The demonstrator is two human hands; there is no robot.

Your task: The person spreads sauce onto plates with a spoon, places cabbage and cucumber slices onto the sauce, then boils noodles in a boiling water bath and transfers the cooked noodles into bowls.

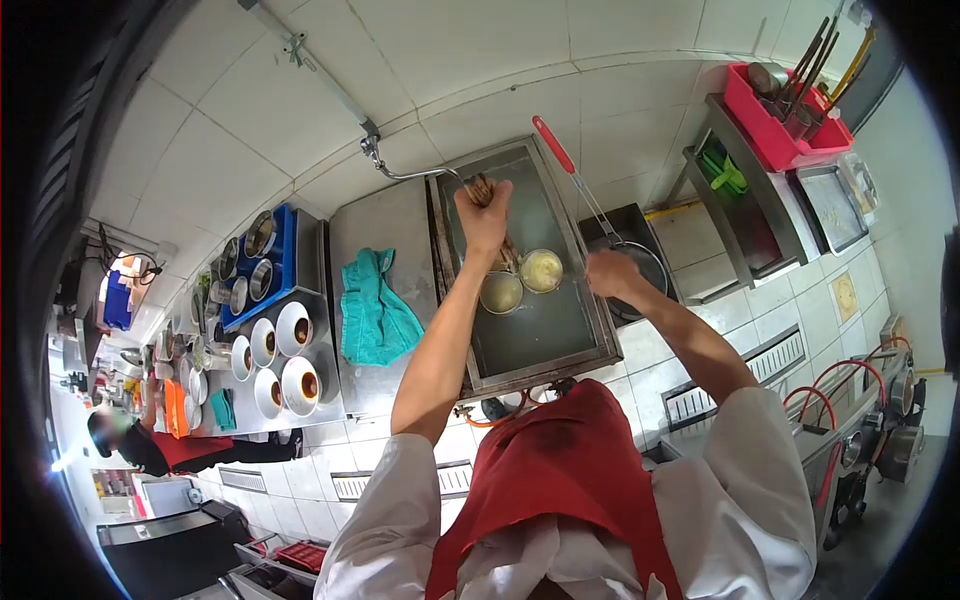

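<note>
One grip, the left hand (486, 222), is closed round brown wooden handles (481, 188). I can't tell if the right hand (613, 273), by the wire scoop (592, 202), holds anything. Two baskets (501, 311) of pale food (543, 270) sit in the water tank (600, 325); white bowls (286, 325) have dark sauce (309, 386), no food yet.

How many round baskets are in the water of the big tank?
2. One basket is near the left forearm; the other basket is beside it, to the right. The forearm may hide something behind it.
</note>
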